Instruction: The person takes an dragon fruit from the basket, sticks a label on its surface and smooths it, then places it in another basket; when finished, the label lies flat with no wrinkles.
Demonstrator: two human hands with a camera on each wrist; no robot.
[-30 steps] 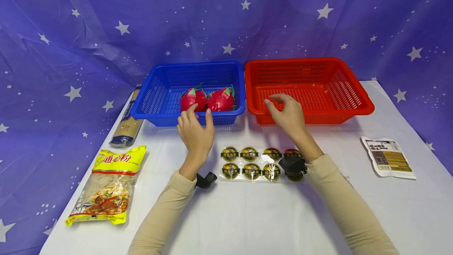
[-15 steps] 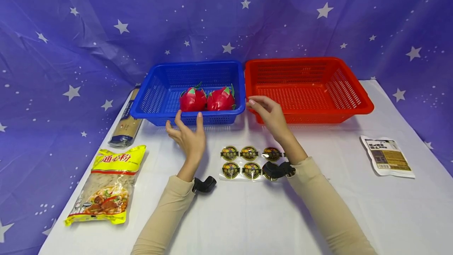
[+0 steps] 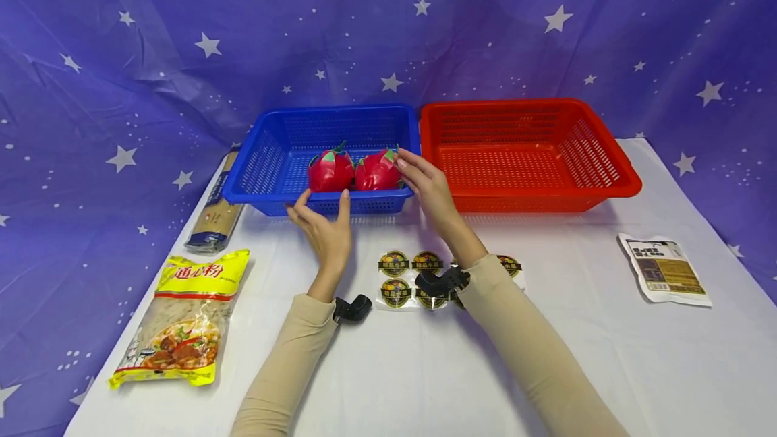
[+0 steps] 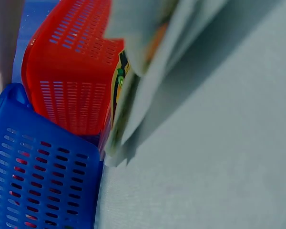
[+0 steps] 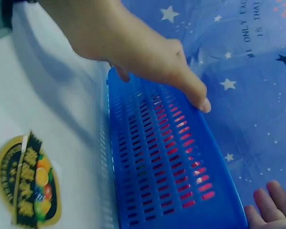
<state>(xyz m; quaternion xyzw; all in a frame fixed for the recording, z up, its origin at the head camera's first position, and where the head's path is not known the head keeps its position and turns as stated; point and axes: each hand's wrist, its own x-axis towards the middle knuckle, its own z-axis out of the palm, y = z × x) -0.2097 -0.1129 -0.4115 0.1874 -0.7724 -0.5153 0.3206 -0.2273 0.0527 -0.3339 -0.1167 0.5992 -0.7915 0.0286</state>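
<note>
Two red dragon fruits, the left one (image 3: 330, 171) and the right one (image 3: 378, 171), sit side by side inside the blue basket (image 3: 267, 198). My left hand (image 3: 328, 238) is at the basket's front wall, fingers spread; its thumb and a finger rest at the front rim. Over the front right corner reaches my right hand (image 3: 432, 191), its fingertips at the right fruit's edge; whether they touch it is unclear. The right wrist view catches the left hand (image 5: 148, 57) along the basket rim and some right-hand fingertips (image 5: 271, 207). No hand shows clearly in the left wrist view.
Beside the blue basket stands a red basket (image 3: 534, 192). A clear sheet of round stickers (image 3: 395, 293) lies in front, partly under the right wrist. Left are a yellow noodle bag (image 3: 182, 319) and a blue-ended packet (image 3: 215, 218); a white pouch (image 3: 664, 270) lies right.
The right hand has moved left from the red basket's front to the right dragon fruit. The left hand has drawn back slightly from above the basket to its front rim.
</note>
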